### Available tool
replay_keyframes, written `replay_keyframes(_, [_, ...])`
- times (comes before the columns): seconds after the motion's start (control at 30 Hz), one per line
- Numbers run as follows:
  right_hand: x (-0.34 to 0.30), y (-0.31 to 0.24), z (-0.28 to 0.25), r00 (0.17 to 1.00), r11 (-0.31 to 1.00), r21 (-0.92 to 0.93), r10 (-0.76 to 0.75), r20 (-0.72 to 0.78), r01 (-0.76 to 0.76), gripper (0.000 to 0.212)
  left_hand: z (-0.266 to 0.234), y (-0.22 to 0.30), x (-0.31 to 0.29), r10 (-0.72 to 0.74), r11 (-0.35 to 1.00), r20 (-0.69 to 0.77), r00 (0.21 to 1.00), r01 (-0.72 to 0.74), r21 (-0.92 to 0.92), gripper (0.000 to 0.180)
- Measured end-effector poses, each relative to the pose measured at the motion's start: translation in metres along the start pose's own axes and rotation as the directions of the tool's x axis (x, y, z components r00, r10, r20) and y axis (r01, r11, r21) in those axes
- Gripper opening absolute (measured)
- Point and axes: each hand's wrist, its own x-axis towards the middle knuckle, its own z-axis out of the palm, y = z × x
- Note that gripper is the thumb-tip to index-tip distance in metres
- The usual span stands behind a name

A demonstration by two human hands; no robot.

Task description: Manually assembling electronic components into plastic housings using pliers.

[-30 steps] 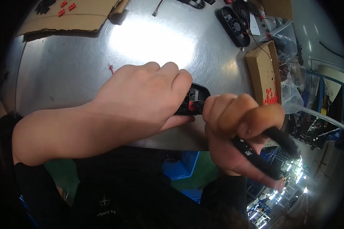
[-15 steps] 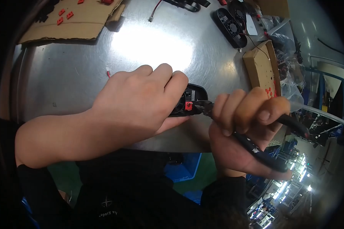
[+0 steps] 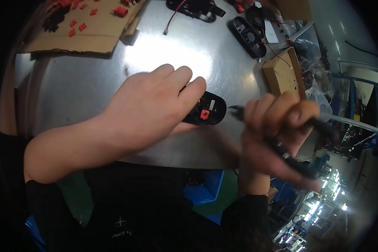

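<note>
Black oval plastic shell (image 3: 206, 111) | left hand (image 3: 149, 107) grip pinning it | right hand (image 3: 277, 134) fisted on pliers (image 3: 290, 157)

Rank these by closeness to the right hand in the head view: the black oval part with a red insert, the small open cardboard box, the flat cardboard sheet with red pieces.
1. Black oval part with a red insert, just left of the right hand.
2. Small open cardboard box, above it.
3. Flat cardboard sheet with red pieces, far upper left.
</note>
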Motion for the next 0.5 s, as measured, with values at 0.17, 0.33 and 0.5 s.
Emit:
replay_keyframes(0.17, [0.022, -0.014, -0.002, 0.773, 0.647, -0.464, 0.618, -0.147, -0.605, 0.055, -0.022, -0.02, 0.008, 0.235, 0.972, -0.02, 0.972, -0.235, -0.018, 0.064])
replay_keyframes(0.33, [0.018, -0.004, -0.013, 0.682, 0.646, -0.313, 0.732, -0.006, -0.696, 0.042, -0.022, -0.029, 0.014, 0.232, 0.925, -0.248, 0.941, -0.292, -0.243, 0.075])
replay_keyframes(0.5, [0.014, -0.004, -0.02, 0.68, 0.642, -0.25, 0.726, -0.107, -0.725, 0.039, -0.041, -0.022, 0.023, 0.186, 0.979, -0.366, 0.912, -0.206, -0.014, 0.079])
